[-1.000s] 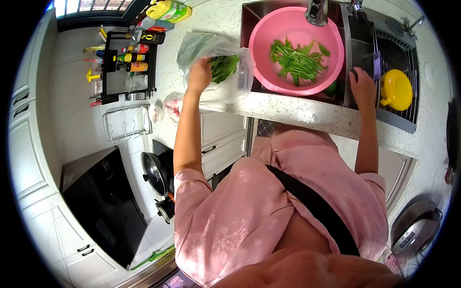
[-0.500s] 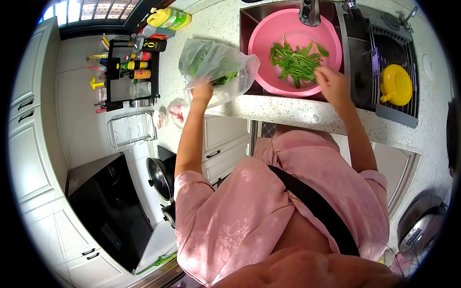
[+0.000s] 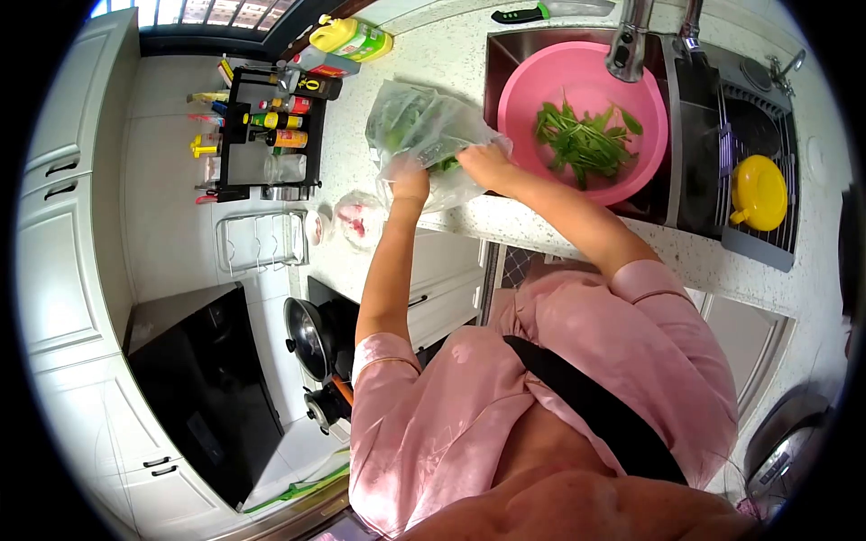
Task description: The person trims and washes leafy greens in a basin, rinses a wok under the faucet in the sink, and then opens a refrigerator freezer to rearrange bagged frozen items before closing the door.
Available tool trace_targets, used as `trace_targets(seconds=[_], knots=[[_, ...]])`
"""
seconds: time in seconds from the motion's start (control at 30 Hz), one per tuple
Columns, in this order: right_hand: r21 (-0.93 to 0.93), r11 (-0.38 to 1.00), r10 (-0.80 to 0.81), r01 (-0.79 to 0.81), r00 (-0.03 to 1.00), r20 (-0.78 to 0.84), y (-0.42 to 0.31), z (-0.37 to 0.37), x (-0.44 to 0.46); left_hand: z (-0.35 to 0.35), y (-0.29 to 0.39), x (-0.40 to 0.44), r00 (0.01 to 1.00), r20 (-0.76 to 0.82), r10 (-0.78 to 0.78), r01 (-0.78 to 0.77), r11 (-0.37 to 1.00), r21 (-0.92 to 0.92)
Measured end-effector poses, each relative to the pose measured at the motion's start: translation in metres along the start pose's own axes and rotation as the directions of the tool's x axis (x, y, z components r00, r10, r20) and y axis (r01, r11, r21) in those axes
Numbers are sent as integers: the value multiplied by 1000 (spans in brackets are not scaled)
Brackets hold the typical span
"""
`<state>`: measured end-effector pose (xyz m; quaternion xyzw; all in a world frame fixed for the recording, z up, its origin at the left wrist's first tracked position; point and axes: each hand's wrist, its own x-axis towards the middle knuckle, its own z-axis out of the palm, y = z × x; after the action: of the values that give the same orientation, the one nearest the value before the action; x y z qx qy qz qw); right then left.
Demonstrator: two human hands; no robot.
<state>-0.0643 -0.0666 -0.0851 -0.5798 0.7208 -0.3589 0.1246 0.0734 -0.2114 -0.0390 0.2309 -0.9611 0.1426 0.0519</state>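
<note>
A translucent plastic bag [image 3: 433,117] with leafy greens inside lies on the counter left of the sink. My left hand [image 3: 410,184] is closed on the bag's near side, its fingers partly behind the plastic. At the bag's mouth, my right hand [image 3: 484,166] has curled fingers beside some green leaves [image 3: 444,165]; what its fingertips pinch is hidden. A pink basin [image 3: 654,135] sits in the sink, with a heap of loose leafy greens [image 3: 588,140] in it.
A faucet [image 3: 626,54] hangs over the basin. Behind the sink lies a knife [image 3: 550,11]. A yellow bowl-like item [image 3: 759,192] rests on the right-hand rack. Left are a clear bag with reddish contents [image 3: 358,221], a bottle rack [image 3: 236,135] and a lidded pan [image 3: 307,338].
My right hand has moved left from the basin's rim to the mouth of the plastic bag. My left hand stays on the bag. The whole view has shifted slightly.
</note>
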Motion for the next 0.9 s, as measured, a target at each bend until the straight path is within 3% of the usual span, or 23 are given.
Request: trace_targets(seconds=[0.1,0.17,0.23,0.3,0.37,0.4,0.47,0.5,0.57,0.63,0.67,0.73,0.83,0.87,0.9], knots=[[-36,996,-87,87,996,-5,-7,-23,-19,-8,4,-2,986,-128,105,-103,994,20],[25,997,-63,68,987,-147,-19,-52,-49,-55,29,4,966,258,32,-11,997,-82],[110,967,-166,230,896,-412,-11,-75,-80,-61,42,-5,974,223,29,17,979,-201],[107,975,-98,195,807,-583,6,-107,-101,-78,61,-5,983,181,27,32,948,-316],[180,984,97,12,807,-582,39,-127,-116,-104,85,2,961,277,-6,159,831,-533],[208,972,204,-111,840,-503,54,-137,-122,-100,88,4,960,279,7,151,829,-539],[-180,945,155,-274,858,-490,76,-146,-129,-92,93,10,911,401,96,297,522,-799],[-181,940,166,-288,852,-496,74,-148,-132,-95,99,13,910,400,111,289,522,-802],[251,931,355,-267,823,-444,58,-148,-130,-110,113,22,912,411,-8,406,176,-897],[396,917,244,-53,859,-450,24,-147,-124,-121,117,28,906,423,-6,417,184,-890],[331,937,91,109,841,-534,18,-134,-119,-123,117,33,905,425,-14,420,188,-888],[134,965,-121,224,838,-532,-7,-126,-113,-124,116,41,912,411,-9,402,231,-886],[42,942,-252,333,786,-565,-22,-96,-86,-122,113,48,876,478,-72,482,206,-852],[312,923,-10,226,824,-566,-24,-83,-77,-121,110,49,873,485,-52,482,247,-841],[562,819,224,116,837,-499,-23,-71,-71,-119,107,50,869,493,-34,481,287,-828]])
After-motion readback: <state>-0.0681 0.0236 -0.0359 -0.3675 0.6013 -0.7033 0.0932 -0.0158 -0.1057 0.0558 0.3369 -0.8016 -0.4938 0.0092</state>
